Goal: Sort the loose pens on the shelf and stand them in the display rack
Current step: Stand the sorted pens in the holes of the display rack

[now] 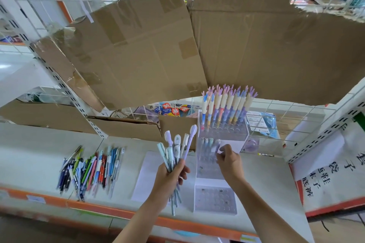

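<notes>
Left hand [171, 175] wrapped round a bunch of pens [174, 152], tops fanned upward, tips poking out below the fist. Right hand [230, 161] up against the middle tier of the clear display rack [222, 136], fingertips pinched on what looks like a single pen being stood in a hole; too blurred to be sure. Back tier already filled with tall pastel pens [227, 104]; front tier mostly unfilled. More loose pens [90, 169] heaped on the shelf [29, 156] well to the left. Light, stiff, smooth-barrelled things, likely to slip from a bundle; best pinched one at a time near mid-barrel, below the bulky caps.
</notes>
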